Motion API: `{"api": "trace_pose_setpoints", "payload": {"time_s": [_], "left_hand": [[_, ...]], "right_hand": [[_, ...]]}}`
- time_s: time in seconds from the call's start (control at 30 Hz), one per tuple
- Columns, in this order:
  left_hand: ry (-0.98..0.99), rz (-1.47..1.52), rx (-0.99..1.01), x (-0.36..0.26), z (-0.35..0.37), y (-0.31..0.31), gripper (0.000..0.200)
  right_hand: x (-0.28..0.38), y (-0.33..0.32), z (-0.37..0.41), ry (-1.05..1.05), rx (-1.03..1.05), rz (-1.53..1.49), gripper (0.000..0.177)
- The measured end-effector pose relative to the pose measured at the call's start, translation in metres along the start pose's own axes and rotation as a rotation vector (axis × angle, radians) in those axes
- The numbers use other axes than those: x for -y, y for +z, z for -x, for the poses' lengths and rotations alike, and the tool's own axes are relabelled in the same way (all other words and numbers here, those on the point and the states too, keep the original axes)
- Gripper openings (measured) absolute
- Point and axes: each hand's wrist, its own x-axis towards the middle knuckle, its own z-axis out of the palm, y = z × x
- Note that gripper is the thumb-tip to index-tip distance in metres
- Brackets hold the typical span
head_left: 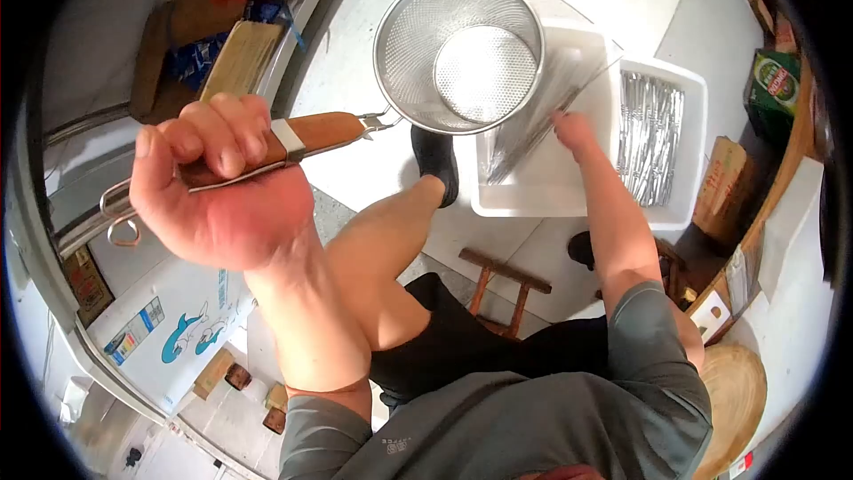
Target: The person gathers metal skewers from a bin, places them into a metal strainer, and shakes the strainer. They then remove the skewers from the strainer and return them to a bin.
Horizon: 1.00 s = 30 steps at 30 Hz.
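Observation:
My left hand [233, 180] is wrapped round the wooden handle [324, 132] of a deep metal mesh strainer [484, 62]. The strainer is held up high, and its basket hides part of a white plastic tub [524, 200] below. Over this tub, my right hand [576, 133] has its fingers closed at a bundle of thin, long sticks [540, 135], blurred by motion. Beside it on the right stands a second white tub [697, 138], filled with several slim, silvery pieces [651, 138] lying side by side.
A wooden stool [505, 289] stands near my legs. On the right are a green pack [771, 93], a cardboard piece [721, 180] and a round wooden board [736, 400]. At left are a white box with dolphin pictures [200, 329] and a shelf edge [306, 27].

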Motion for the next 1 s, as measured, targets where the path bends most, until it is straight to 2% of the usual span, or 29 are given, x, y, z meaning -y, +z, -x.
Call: {"api": "trace_pose_setpoints", "payload": {"time_s": [0.1,0.3,0.4,0.43,0.5,0.6,0.7,0.73,0.83,0.87,0.97,1.0], "left_hand": [[0.013,0.013,0.022,0.0,0.002,0.004,0.034],[-0.003,0.072,0.014,0.004,0.005,0.016,0.032],[0.007,0.045,0.005,0.005,0.007,0.026,0.032],[0.012,0.034,-0.009,0.007,0.007,0.027,0.033],[0.0,0.026,0.017,0.009,0.008,0.032,0.033],[0.021,0.007,0.05,0.012,0.01,0.039,0.033],[-0.01,0.021,0.047,0.015,0.011,0.049,0.033],[-0.01,0.007,0.054,0.017,0.011,0.053,0.033],[-0.047,0.023,0.049,0.022,0.013,0.062,0.032],[-0.042,0.011,0.062,0.024,0.013,0.065,0.031],[-0.054,-0.009,0.099,0.031,0.013,0.074,0.031],[-0.059,-0.012,0.112,0.033,0.012,0.077,0.031]], "right_hand": [[-0.015,-0.005,0.025,-0.08,0.068,0.38,0.047],[-0.031,-0.022,0.083,-0.034,-0.196,-0.199,0.038],[-0.039,-0.057,0.101,-0.051,-0.524,-0.4,0.033],[-0.054,-0.066,0.1,-0.128,-0.731,-0.371,0.032],[-0.086,-0.091,0.09,0.005,-0.811,-0.429,0.041],[-0.127,-0.103,0.071,0.166,-0.772,0.01,0.055],[-0.127,-0.102,0.077,0.215,-0.485,0.225,0.067],[-0.138,-0.094,0.067,0.179,-0.431,0.304,0.079],[-0.134,-0.069,0.057,0.1,-0.577,0.407,0.081],[-0.126,-0.069,0.053,0.248,-0.504,0.364,0.086],[-0.136,-0.059,0.043,0.276,-0.659,0.489,0.095],[-0.137,-0.06,0.041,0.257,-0.655,0.466,0.096]]}}
